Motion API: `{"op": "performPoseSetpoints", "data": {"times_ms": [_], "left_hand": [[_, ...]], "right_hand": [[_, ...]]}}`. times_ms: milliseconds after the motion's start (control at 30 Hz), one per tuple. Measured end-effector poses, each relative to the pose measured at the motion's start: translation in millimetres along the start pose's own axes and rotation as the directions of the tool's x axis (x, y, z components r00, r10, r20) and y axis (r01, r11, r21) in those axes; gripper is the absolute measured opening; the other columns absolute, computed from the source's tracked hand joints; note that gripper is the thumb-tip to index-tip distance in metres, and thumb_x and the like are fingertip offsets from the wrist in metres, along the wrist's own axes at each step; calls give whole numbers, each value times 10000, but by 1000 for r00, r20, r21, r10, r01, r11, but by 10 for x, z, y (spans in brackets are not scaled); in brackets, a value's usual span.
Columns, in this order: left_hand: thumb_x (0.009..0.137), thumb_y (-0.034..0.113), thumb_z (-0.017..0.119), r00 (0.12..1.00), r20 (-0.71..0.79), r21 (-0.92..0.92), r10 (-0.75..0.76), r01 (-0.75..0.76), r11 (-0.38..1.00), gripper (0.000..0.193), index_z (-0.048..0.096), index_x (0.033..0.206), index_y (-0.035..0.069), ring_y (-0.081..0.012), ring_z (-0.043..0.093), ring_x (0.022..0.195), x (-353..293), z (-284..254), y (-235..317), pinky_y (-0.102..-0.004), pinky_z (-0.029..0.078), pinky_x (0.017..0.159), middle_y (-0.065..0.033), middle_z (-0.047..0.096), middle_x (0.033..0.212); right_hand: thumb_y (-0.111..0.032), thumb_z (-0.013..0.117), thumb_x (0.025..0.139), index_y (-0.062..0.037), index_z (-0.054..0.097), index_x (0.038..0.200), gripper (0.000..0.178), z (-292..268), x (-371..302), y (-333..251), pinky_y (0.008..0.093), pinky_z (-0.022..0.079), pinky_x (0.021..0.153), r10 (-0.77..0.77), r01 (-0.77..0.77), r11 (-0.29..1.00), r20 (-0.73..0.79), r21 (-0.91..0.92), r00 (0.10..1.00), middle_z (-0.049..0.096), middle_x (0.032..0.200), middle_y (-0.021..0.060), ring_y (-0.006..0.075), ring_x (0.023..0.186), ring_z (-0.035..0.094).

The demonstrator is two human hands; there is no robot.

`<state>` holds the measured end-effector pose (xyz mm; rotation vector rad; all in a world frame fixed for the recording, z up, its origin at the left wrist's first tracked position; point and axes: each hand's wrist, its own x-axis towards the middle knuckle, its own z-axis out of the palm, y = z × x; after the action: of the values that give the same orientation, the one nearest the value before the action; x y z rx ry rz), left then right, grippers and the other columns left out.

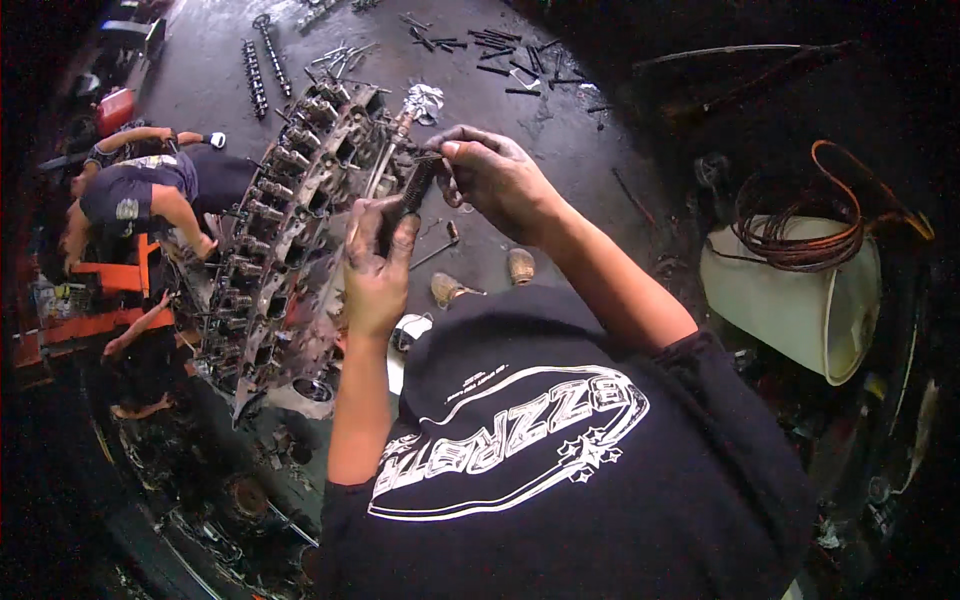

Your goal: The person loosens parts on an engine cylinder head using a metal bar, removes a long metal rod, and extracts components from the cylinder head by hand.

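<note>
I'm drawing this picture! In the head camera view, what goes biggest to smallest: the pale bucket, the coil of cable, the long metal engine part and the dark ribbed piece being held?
1. Long metal engine part
2. Pale bucket
3. Coil of cable
4. Dark ribbed piece, in the left hand

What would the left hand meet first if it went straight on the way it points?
Probably the edge of the engine part, though the left hand may pass above it; depth is unclear.

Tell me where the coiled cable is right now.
In the head view, the coiled cable is far right of the right hand, at the pale container's upper edge.
</note>
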<state>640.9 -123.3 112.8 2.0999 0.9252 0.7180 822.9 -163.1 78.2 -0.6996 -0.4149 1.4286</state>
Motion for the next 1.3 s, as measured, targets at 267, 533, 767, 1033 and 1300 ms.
{"op": "performPoseSetpoints", "data": {"times_ms": [267,533,767,1033,1300], "left_hand": [[874,100,600,993,-117,93,29,-19,995,146,569,972,-4,-286,540,807,194,197,18,-381,427,730,-135,532,878],[778,126,693,966,-149,-249,-212,170,953,497,480,1223,70,-304,556,1050,138,57,-156,-391,449,909,-131,544,1134],[712,102,711,978,-168,101,-125,143,985,419,521,1080,47,-384,536,952,-207,143,-723,-448,438,844,-167,534,1001],[783,207,722,942,-49,77,-331,334,939,518,523,1247,89,-298,588,886,-772,386,-1290,-410,489,777,-157,554,1019],[823,212,709,771,-11,9,-636,637,771,461,537,1232,83,-229,620,784,-1945,-445,-1993,-350,520,704,-126,590,964]], "right_hand": [[-135,591,899,-36,611,994,138,-11,203,93,206,406,649,-214,203,973,-102,-110,971,588,840,-17,65,747,515],[-208,702,850,-7,600,1106,341,40,331,165,263,463,782,84,-19,872,111,-489,990,646,961,23,105,881,562],[-305,721,833,7,647,989,357,-157,315,846,315,482,736,243,-235,796,-62,-557,968,674,902,66,131,812,586],[-450,618,884,25,573,1052,506,-747,646,1998,353,488,690,235,-358,911,-456,-205,859,628,903,85,177,770,574],[-238,634,781,-21,674,810,223,-2380,1372,2661,401,523,655,240,-501,-188,-534,-845,811,667,796,175,325,739,663]]}}
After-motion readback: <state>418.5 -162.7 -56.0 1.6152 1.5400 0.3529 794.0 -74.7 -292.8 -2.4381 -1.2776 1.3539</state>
